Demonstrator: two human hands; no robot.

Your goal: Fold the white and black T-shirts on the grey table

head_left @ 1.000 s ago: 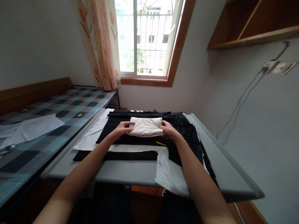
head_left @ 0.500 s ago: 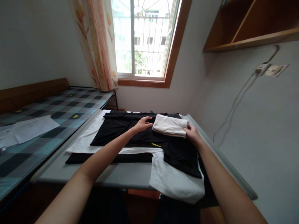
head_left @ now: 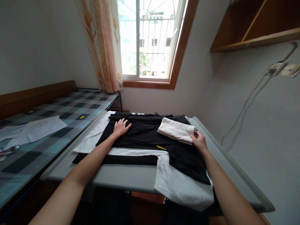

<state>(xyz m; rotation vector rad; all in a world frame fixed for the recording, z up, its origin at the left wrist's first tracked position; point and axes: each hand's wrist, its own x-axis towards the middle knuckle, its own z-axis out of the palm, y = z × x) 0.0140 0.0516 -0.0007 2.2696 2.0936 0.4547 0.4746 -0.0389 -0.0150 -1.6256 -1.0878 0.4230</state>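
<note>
My right hand (head_left: 199, 141) pinches the right end of a folded white cloth (head_left: 175, 129), which lies over the right part of a black shirt (head_left: 140, 136). On the left part of that shirt rests my left hand (head_left: 121, 127), flat with its fingers spread. The black shirt has a small yellow mark (head_left: 161, 147) near its sleeve. Beneath it a white shirt (head_left: 180, 184) shows, one sleeve hanging over the table's front edge. Lower still, a strip of another black garment (head_left: 131, 160) sticks out towards me.
The garments lie on a grey table (head_left: 122, 176). At the left stands a bed with a checked mattress (head_left: 93, 100) and paper sheets (head_left: 39, 129). A curtain (head_left: 106, 47) hangs by the barred window. To the right are a wooden shelf (head_left: 257, 37) and a wall socket (head_left: 276, 68) with a cable.
My left hand has moved left, away from the white cloth, and now lies flat on the black shirt. The cloth's right end has come slightly nearer with my right hand. The view has shifted left.
</note>
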